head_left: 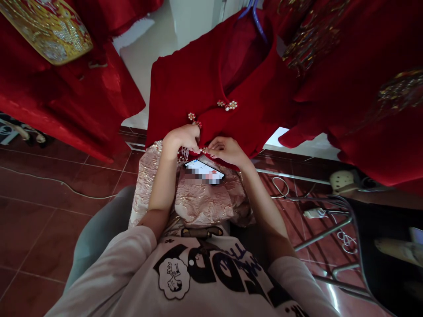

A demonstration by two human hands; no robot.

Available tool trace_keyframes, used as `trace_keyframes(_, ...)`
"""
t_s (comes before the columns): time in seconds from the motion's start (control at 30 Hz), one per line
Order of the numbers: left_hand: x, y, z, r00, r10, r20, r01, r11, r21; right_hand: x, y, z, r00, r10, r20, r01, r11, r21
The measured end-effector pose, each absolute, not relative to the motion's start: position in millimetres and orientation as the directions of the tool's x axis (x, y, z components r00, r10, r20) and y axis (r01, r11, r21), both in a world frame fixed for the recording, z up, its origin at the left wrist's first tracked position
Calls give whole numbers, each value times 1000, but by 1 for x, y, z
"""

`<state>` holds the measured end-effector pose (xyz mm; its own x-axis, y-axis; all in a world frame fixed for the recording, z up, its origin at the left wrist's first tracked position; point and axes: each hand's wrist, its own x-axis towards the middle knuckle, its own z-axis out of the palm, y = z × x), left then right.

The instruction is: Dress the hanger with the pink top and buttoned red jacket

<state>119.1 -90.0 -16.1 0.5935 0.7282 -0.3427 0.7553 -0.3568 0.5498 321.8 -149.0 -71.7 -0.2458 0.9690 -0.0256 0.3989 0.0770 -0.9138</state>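
A red garment (188, 83) hangs in front of me from a blue hanger (259, 24). Pearl flower buttons (228, 105) sit below its neckline, and another flower button (191, 116) lies further down its front. My left hand (187, 137) rests on the lower front, its fingertips closed at a small flower button (203, 150). From the other side my right hand (226, 150) pinches at that same button, fingers bent. Under the hands a lit phone (204, 171) lies on shiny pink fabric (198, 204) across my lap.
Red garments hang on both sides, the left one with a gold embroidered panel (56, 35). At right stands a metal-framed chair (343, 220), near a pale clog (342, 181) and a power strip (315, 213). A cable (59, 181) crosses the tiled floor at left.
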Motion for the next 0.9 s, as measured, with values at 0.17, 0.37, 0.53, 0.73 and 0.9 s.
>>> trace_keyframes(0.17, 122, -97, -5, 543, 768, -339, 814, -381, 439, 321, -148, -73, -209, 978, -23, 392, 63, -918)
trace_keyframes(0.37, 124, -100, -3, 524, 777, -349, 822, -354, 446, 320, -148, -73, -205, 979, -14, 383, 67, -921)
trace_keyframes(0.53, 124, -98, -4, 550, 774, -314, 804, -390, 449, 320, -149, -72, -217, 976, -26, 369, 58, -928)
trace_keyframes(0.73, 123, -100, -2, 530, 772, -352, 794, -305, 525, 318, -151, -69, -275, 958, -85, 348, 17, -937)
trace_keyframes(0.9, 125, -104, -1, 484, 748, -454, 795, -158, 586, 317, -152, -67, -281, 957, -73, 373, 39, -927)
